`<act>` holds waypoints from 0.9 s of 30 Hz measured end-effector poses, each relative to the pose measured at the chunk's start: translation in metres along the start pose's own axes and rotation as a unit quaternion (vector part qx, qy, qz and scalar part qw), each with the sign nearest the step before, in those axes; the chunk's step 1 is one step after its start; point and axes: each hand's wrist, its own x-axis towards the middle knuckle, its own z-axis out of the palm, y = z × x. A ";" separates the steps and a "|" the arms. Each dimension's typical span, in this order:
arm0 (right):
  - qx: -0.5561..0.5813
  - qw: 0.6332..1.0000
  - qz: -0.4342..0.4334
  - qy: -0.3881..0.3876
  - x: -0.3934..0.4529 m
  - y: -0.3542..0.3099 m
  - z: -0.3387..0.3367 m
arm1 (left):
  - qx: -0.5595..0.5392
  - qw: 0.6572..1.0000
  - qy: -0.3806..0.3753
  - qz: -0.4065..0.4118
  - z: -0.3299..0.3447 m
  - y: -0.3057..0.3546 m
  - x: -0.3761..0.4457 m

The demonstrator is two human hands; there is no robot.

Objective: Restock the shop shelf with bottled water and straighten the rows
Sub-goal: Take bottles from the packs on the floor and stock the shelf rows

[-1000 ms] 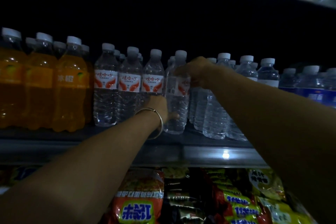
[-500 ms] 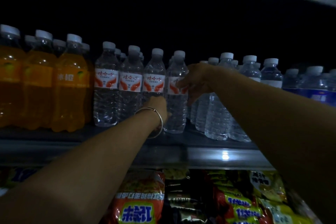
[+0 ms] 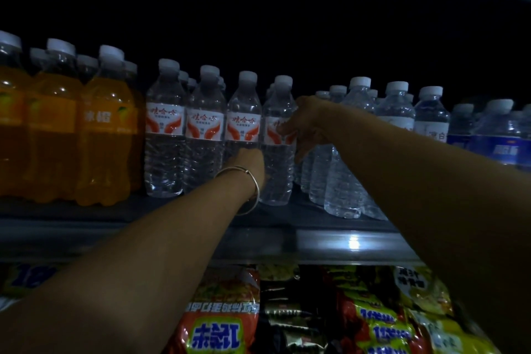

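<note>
Left hand (image 3: 253,159) fingers hidden between bottles, back rows lost in darkness, snack packets (image 3: 218,322) cropped below

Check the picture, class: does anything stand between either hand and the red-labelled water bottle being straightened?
Nothing visible does. The right hand touches the water bottle at its label, and the left hand is against its lower body.

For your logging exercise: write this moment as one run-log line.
stage: straightening row | left hand: on lower water bottle | right hand: holds its label | shelf: bottle upright
</note>
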 end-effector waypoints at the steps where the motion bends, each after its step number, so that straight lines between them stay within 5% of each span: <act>1: -0.002 1.000 -0.001 0.003 0.000 0.000 0.001 | 0.006 1.000 -0.001 -0.003 -0.001 0.001 0.000; 18: -0.098 0.984 -0.086 0.119 -0.011 0.022 0.011 | 0.001 0.997 0.071 0.009 -0.008 0.013 -0.030; 27: -0.344 0.891 -0.259 0.144 -0.104 0.071 0.002 | 0.054 0.992 0.115 -0.003 -0.014 0.050 -0.118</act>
